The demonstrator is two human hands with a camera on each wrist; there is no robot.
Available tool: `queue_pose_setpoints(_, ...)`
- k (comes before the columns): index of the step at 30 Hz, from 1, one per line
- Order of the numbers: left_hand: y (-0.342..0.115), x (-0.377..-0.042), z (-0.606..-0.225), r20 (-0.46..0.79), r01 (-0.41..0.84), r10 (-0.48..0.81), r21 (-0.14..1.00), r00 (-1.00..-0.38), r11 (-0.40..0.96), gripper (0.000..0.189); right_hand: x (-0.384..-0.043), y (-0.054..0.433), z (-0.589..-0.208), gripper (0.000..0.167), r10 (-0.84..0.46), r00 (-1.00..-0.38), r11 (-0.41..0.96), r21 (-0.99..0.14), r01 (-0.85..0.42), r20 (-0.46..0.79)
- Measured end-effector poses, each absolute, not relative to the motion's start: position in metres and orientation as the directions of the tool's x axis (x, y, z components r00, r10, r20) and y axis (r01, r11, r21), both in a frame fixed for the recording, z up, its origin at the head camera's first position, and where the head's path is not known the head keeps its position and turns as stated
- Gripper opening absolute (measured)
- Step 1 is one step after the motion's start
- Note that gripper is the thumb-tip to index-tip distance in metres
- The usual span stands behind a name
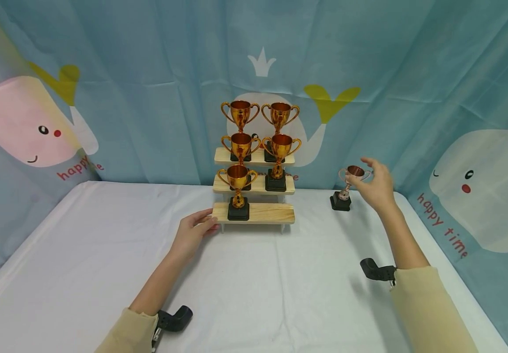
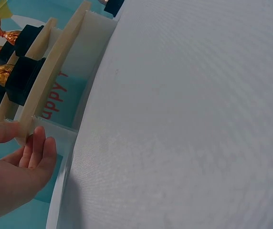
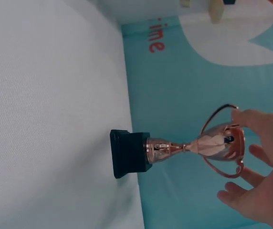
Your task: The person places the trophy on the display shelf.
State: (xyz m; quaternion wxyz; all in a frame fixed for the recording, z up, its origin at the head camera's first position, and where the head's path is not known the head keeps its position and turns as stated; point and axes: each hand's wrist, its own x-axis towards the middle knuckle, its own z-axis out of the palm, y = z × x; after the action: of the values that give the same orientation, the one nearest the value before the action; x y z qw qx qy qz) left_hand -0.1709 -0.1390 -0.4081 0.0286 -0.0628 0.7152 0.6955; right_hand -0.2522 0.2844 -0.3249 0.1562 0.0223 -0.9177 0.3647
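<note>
A three-tier display stand [image 1: 271, 214] with wooden shelves holds several gold trophies [image 1: 238, 177] on black bases. Two trophies stand on the top tier, two on the middle tier and one at the left of the bottom tier. My left hand [image 1: 192, 234] grips the left end of the bottom shelf [image 2: 50, 71], thumb above and fingers curled below. Over on the right, my right hand [image 1: 374, 187] is around the cup of a copper-coloured trophy [image 3: 217, 143], fingers spread, thumb by one handle. That trophy's black base [image 1: 340, 201] is by the table's back edge; whether it touches is unclear.
A white cloth [image 1: 245, 284] covers the table. Behind it hangs a blue curtain [image 1: 148, 122] printed with whales, close to the stand's back. Each wrist wears a black camera mount [image 1: 174, 318].
</note>
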Motion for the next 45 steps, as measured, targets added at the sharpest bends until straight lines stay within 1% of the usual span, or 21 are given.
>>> queue_pose_setpoints(4,-0.139,-0.171,-0.408,-0.136,-0.138,-0.051,0.990,-0.989,0.033,0.046,-0.256,0.287,-0.330,0.072,0.067,-0.957,0.724,-0.673,-0.148,0.283)
queue_pose_setpoints(14,-0.139,-0.169,-0.408,-0.141,-0.143,-0.056,0.989,-0.988,0.043,0.046,-0.257,0.289,-0.338,0.066,0.065,-0.965,0.686,-0.713,-0.143,0.256)
queue_pose_setpoints(21,-0.139,-0.169,-0.408,-0.146,-0.149,-0.062,0.988,-0.987,0.043,0.046,-0.255,0.290,-0.340,0.061,0.088,-0.958,0.680,-0.719,-0.143,0.274)
queue_pose_setpoints(28,-0.139,-0.169,-0.407,-0.148,-0.150,-0.060,0.988,-0.987,0.038,0.046,-0.251,0.289,-0.339,0.063,0.130,-0.952,0.656,-0.744,-0.128,0.279)
queue_pose_setpoints(34,-0.139,-0.169,-0.408,-0.149,-0.151,-0.061,0.988,-0.987,0.041,0.046,-0.246,0.284,-0.336,0.063,0.156,-0.947,0.660,-0.743,-0.110,0.279)
queue_pose_setpoints(45,-0.140,-0.170,-0.408,-0.138,-0.140,-0.053,0.990,-0.989,0.030,0.046,-0.232,0.272,-0.331,0.062,0.159,-0.939,0.670,-0.732,-0.123,0.304)
